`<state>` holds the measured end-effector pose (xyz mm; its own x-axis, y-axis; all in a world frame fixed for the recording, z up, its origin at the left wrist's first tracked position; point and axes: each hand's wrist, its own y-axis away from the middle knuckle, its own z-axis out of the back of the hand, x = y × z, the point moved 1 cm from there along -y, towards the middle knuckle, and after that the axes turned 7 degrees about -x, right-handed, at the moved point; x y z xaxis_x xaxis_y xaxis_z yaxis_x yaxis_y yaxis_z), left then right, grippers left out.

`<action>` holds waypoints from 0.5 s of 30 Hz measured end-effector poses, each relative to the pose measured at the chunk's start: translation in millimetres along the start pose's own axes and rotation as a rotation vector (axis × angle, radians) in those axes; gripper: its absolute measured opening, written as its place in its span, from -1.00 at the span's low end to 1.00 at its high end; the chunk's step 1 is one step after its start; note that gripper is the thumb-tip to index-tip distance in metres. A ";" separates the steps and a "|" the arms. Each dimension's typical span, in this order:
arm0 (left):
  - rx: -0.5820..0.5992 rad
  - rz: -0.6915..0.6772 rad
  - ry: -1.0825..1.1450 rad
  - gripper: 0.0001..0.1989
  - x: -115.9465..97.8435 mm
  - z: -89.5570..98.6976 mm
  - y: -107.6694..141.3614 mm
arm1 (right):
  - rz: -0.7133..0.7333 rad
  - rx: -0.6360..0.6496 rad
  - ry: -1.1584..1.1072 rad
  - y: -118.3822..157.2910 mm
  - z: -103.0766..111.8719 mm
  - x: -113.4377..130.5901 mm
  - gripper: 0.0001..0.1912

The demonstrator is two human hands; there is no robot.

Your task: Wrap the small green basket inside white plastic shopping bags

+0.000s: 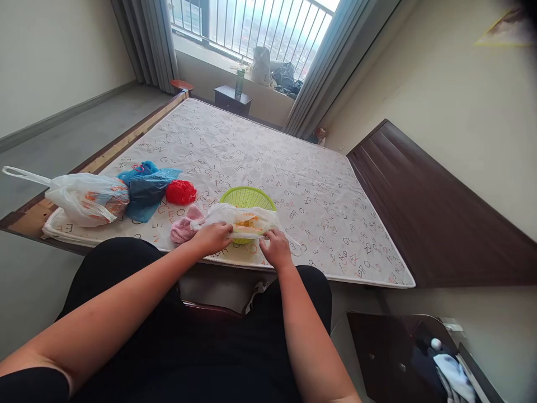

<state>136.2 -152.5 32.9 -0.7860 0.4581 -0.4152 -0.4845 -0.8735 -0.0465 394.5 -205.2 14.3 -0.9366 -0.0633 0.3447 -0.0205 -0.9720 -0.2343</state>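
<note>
Both hands grip the near edge of a white plastic bag (222, 212) with orange print, stretched between them. My left hand (215, 238) pinches its left part, and my right hand (277, 246) its right part. Something orange-yellow shows at the bag's middle; I cannot make out what it is. Behind and under the bag stands a green plastic basket (247, 196), partly covered by it. A pink fuzzy cloth (182, 230) lies just left of my left hand. Beyond it sits a bunched red plastic bag (181, 192).
On the mattress (319, 207), a blue plastic bag (149, 190) and a filled white carrier bag (90, 198) lie at the left. A dark headboard (436, 212) rises on the right. A nightstand (232, 99) with a green bottle (239, 84) stands by the window.
</note>
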 end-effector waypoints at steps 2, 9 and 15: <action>0.019 0.022 0.107 -0.66 6.9 -3.1 -1.6 | -0.062 -0.052 -0.111 -3.0 -6.4 -4.2 -0.79; -0.101 0.380 0.329 -0.56 34.8 -23.0 -21.5 | -0.382 -0.259 -0.483 -19.4 -25.8 -13.1 -0.74; -0.125 0.564 0.432 -0.54 40.7 -27.3 -38.7 | -0.550 -0.296 -0.740 -35.9 -32.9 -11.6 -0.29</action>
<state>133.5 -104.6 -7.1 -0.6690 -0.1514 -0.7277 0.0176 -0.9820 0.1881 394.6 -162.1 -11.1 -0.3145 0.1581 0.9360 -0.5720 -0.8185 -0.0539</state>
